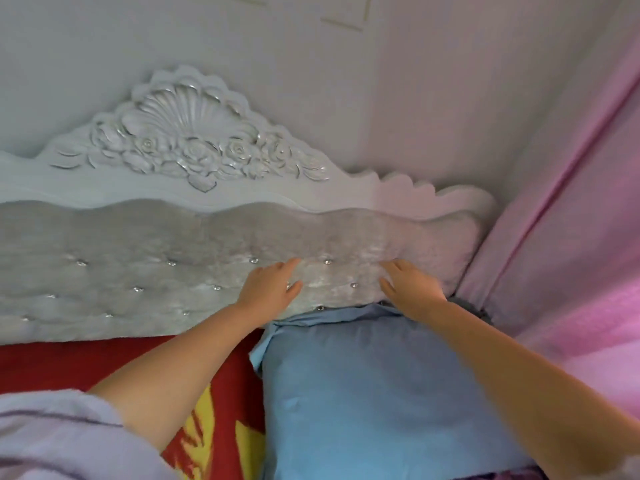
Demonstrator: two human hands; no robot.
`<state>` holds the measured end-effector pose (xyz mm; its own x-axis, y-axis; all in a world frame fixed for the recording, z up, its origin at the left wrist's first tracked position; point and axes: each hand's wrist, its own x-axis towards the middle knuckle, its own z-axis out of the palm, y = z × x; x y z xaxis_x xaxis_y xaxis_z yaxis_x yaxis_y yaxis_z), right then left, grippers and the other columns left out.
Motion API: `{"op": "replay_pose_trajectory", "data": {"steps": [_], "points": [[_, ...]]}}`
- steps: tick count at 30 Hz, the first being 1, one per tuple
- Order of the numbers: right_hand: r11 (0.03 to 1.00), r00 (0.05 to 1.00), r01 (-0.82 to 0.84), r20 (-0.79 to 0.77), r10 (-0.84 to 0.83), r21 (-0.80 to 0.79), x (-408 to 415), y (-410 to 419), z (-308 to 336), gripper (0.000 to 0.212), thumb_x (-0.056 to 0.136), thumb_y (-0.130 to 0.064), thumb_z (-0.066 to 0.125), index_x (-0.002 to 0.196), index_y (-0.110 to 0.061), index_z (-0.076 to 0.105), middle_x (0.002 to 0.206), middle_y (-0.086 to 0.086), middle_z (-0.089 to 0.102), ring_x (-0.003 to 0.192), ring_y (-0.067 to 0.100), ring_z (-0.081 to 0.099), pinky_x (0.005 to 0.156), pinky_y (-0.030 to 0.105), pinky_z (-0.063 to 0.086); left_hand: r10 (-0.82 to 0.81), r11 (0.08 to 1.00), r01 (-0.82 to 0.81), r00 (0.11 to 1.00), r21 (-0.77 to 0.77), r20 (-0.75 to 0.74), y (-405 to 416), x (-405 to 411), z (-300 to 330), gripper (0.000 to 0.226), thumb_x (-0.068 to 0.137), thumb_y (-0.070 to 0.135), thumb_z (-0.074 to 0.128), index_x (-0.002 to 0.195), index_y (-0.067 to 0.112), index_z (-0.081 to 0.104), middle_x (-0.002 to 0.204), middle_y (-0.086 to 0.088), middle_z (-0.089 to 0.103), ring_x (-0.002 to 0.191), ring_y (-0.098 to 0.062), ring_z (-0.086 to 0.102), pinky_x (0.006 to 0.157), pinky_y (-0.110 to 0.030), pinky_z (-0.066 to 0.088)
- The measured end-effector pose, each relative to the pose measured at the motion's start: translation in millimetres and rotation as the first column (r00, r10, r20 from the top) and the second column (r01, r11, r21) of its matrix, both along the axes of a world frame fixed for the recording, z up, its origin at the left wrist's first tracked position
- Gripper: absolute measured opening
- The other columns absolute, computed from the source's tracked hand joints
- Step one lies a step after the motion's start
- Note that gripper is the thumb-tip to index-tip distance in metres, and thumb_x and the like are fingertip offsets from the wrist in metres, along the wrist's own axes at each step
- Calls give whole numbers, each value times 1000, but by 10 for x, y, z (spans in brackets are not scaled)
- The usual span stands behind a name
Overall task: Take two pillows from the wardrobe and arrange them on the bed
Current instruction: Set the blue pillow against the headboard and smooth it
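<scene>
One blue pillow [374, 393] lies on the bed, its far end pushed up against the padded headboard [138, 271] near that board's right end, beside the pink curtain [571, 237]. Both hands reach over the pillow's far edge and rest spread and empty against the headboard's grey tufted panel. The left hand [272, 285] is flat on the padding just above the pillow's upper left corner, fingers loosely apart. The right hand [412, 285] is just above the pillow's upper right part, fingers also spread, gripping nothing. Left of the pillow, below the headboard, a red and yellow bedspread [69, 362] shows. A lilac sleeve [52, 438] covers the left upper arm at the lower left. No second pillow is in view.
</scene>
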<state>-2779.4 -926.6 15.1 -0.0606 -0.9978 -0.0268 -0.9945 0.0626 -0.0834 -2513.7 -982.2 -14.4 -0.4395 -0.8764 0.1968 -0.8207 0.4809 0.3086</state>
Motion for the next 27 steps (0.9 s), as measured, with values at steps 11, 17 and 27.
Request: {"op": "replay_pose_trajectory", "data": {"steps": [11, 17, 27], "points": [[992, 997, 74, 22, -72, -102, 1405, -64, 259, 45, 98, -39, 36, 141, -26, 35, 139, 2, 45, 122, 28, 50, 84, 41, 48, -155, 985, 163, 981, -62, 115, -628, 1188, 363, 52, 93, 37, 51, 142, 20, 40, 118, -9, 66, 104, -31, 63, 90, -38, 49], [969, 972, 231, 57, -227, -86, 1094, 408, 266, 46, 99, -40, 35, 143, -26, 31, 140, 3, 45, 120, 30, 50, 79, 42, 49, -382, 922, 387, 915, -14, 125, -238, 407, 360, 53, 93, 39, 50, 142, 21, 37, 122, -8, 65, 110, -28, 61, 96, -38, 45], [943, 942, 330, 88, -325, -41, 383, 1876, -146, 52, 98, -42, 36, 146, -27, 23, 140, 3, 42, 114, 28, 53, 65, 34, 43, -292, 955, 274, 936, 116, 195, 764, -207, -64, 49, 93, 39, 48, 138, 21, 40, 124, -8, 63, 109, -31, 60, 92, -38, 46]]}}
